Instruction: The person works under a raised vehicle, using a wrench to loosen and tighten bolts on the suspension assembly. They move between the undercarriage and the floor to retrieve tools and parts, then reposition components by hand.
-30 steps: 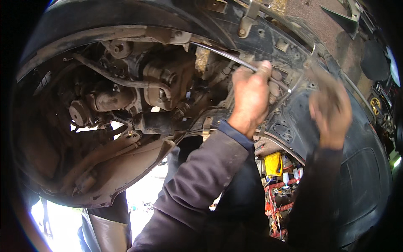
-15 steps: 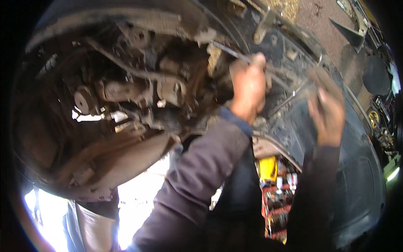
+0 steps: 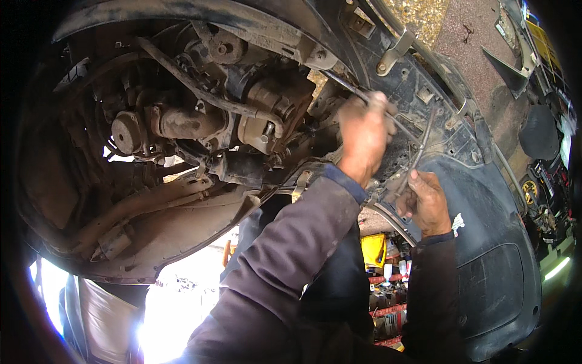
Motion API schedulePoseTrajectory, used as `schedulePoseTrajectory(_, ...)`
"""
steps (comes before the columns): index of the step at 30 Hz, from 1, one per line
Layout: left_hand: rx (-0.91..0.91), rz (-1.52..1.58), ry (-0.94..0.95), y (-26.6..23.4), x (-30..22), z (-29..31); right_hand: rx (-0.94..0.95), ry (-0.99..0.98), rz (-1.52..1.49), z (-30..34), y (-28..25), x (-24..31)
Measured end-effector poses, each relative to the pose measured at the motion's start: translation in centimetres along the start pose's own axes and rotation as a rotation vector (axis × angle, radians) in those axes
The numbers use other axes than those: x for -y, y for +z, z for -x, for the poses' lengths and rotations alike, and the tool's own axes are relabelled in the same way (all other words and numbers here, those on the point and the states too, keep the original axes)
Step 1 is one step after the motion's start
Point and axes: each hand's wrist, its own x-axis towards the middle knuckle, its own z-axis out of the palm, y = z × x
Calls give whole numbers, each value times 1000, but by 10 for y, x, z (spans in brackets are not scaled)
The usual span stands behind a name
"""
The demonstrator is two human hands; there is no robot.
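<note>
The left hand (image 3: 362, 134) is closed around a thin grey metal rod (image 3: 347, 87) that runs up-left toward the dusty brake assembly (image 3: 267, 115). The right hand (image 3: 426, 203) grips a slim metal tool (image 3: 419, 150) rising against the black plastic wheel-arch liner (image 3: 485, 255), just beside the left hand.

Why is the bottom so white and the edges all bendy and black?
Head view: daylight behind the car floods in below the dusty metal guard, burning that patch to white glare; the fisheye lens curves straight edges and leaves a black rim; the left hand and right hand look sharp, not blurred.
</note>
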Motion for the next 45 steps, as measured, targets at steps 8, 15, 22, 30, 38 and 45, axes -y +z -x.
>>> schedulePoseTrajectory(8, 226, 222, -107, 13, 13, 12, -276, -160, 136, -30, 3, 39)
schedulePoseTrajectory(15, 128, 148, -50, 7, 8, 8, -192, -420, 645, -23, -7, 38)
schedulePoseTrajectory(22, 80, 177, -8, 4, 1, -2, 21, -455, 1024, -13, -4, 15)
schedulePoseTrajectory(30, -4, 239, 4, 2, -6, -9, -142, -329, 84, -16, -10, 18)
schedulePoseTrajectory(38, -18, 128, 93, -2, 13, -13, -623, -720, 610, -38, 7, -17)
schedulePoseTrajectory(45, -224, -271, 378, -3, 25, -21, -537, -385, 662, -67, 30, 27)
